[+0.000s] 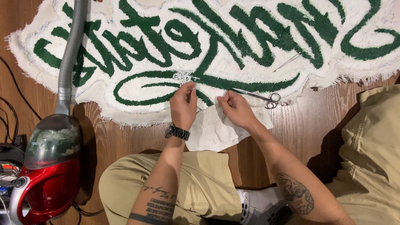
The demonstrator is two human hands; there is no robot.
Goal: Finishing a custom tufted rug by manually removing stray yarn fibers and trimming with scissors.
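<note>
Here the left hand [183, 104] pinches loose white yarn [183, 76] at the tufted rug [137, 89]'s edge mid-frame, the right hand [235, 109] pinching the white cloth scrap [212, 131]; small, gentle pulls seem wise.

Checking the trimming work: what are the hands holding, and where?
Left hand pinches white yarn strands near their ends. Right hand grips the white cloth piece by its top edge.
</note>
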